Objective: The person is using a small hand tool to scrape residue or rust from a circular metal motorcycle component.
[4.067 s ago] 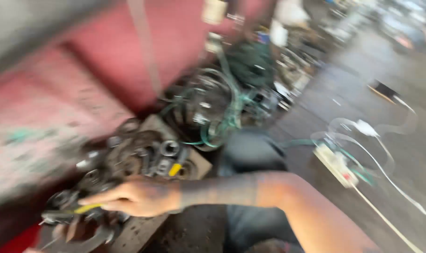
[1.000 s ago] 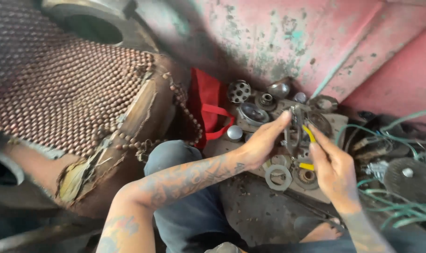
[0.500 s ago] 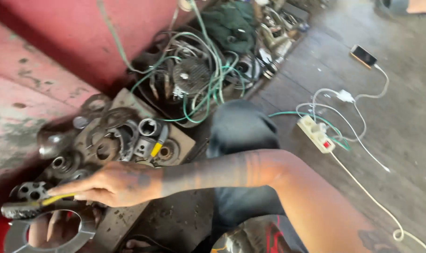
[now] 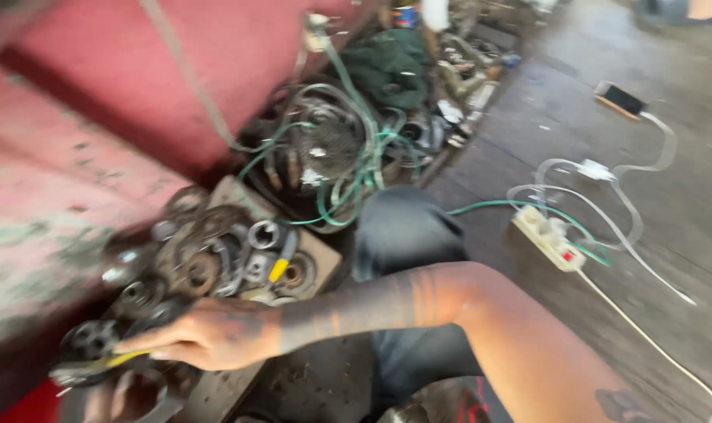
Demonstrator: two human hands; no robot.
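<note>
Motion blur smears the frame, and the left hand (image 4: 129,395) is mostly cut off at the bottom edge, so I cannot tell how its fingers are set. The right hand (image 4: 207,337) reaches left, fingers pinching a yellow-handled tool (image 4: 97,365) over greasy metal rings (image 4: 215,266) lying on a board (image 4: 324,258). Beyond lie tangled green cables (image 4: 348,164), a white power strip (image 4: 547,235) and a phone (image 4: 620,99) on the floor.

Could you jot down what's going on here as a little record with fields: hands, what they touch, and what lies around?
Right hand: reaches left across the body, fingers on a yellow-handled tool
Left hand: low, under a metal ring, partly hidden
Near the hands: greasy gears and bearings on a board
Behind: green cable tangled over dark parts
Floor: power strip, phone on a white lead
Wall: red panel
</note>
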